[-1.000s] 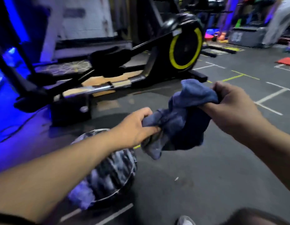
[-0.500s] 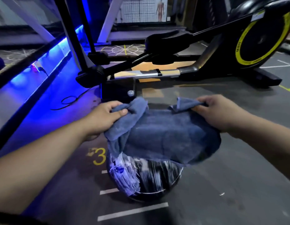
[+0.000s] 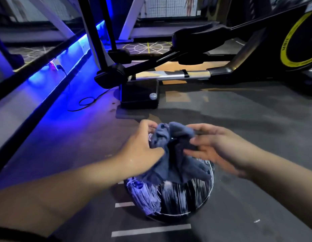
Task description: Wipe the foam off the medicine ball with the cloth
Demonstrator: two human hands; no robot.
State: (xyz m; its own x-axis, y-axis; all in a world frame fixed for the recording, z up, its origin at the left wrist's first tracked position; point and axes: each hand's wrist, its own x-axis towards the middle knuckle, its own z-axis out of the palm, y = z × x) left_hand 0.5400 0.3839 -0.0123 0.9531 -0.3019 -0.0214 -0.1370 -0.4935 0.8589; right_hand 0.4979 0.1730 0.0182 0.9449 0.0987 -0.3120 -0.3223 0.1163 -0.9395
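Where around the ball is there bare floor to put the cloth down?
Bare grey floor lies right of the ball, up to the exercise machine's silver rail. Another open patch lies left of the ball, toward the cable. It is crowded on the ball, where the left hand and right hand hold the cloth, and behind it by the machine's black foot.

Head camera faces forward and down, near the medicine ball (image 3: 177, 198).
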